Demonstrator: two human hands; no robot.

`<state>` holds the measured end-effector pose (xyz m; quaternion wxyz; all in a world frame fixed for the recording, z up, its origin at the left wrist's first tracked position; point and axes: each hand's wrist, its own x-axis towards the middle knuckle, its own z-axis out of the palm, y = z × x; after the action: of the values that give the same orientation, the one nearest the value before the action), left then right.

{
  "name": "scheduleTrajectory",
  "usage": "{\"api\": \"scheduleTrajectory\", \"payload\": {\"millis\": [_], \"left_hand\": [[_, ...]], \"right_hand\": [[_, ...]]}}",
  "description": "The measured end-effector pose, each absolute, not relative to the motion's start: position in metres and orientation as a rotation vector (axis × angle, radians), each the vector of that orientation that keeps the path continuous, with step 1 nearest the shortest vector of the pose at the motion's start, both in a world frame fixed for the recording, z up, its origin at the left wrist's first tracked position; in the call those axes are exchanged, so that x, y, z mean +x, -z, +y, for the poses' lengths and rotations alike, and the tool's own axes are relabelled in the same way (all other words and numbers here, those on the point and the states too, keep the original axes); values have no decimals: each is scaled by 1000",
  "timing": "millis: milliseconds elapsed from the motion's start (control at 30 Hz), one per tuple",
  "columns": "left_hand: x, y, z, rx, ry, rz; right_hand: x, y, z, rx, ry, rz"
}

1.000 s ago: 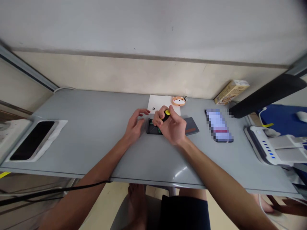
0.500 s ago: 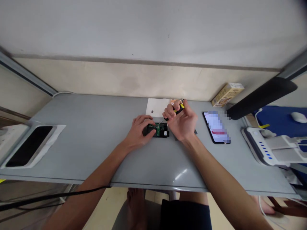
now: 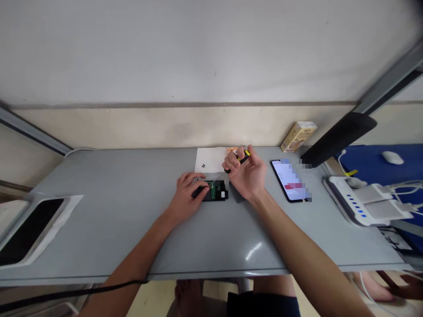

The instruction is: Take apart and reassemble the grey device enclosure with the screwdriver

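A small black device with a green circuit board (image 3: pixel 218 191) lies on the grey table (image 3: pixel 132 185). My left hand (image 3: pixel 188 193) grips its left end between thumb and fingers. Closed around the black and yellow handle of a screwdriver (image 3: pixel 243 159) is my right hand (image 3: pixel 246 174), palm turned up. The thin shaft slants down left, its tip at the board near my left fingertips. Behind the device a white paper (image 3: pixel 209 159) carries several tiny dark pieces (image 3: pixel 203 166). A flat dark piece (image 3: pixel 238 193) lies partly under my right hand.
To the right are a lit phone (image 3: pixel 291 181), a small carton (image 3: pixel 298 136), a black cylindrical object (image 3: pixel 340 138) and a white power strip (image 3: pixel 346 200) with chargers. A dark-screened phone (image 3: pixel 31 224) lies at far left. A black cable crosses my left forearm.
The camera view has shifted, so the table sits lower in the picture. My hands keep their hold on the device and screwdriver; the shaft shows more clearly.
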<state>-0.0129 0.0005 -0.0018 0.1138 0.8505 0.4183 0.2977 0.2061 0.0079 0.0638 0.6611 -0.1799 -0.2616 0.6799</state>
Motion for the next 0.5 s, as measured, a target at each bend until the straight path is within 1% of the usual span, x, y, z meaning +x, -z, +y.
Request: {"api": "scheduleTrajectory", "payload": {"millis": [133,333,500], "left_hand": [[-13,-6,15,2543,-868,1238],[7,-23,82,2678,-736,1195],[36,-17,113,2801,-604,1035]], "right_hand": [[221,-63,15,-373,-1443,-580],[244,-54,27,-384,-1364,-522],[249,-51,30,-361,-1337,-542]]}}
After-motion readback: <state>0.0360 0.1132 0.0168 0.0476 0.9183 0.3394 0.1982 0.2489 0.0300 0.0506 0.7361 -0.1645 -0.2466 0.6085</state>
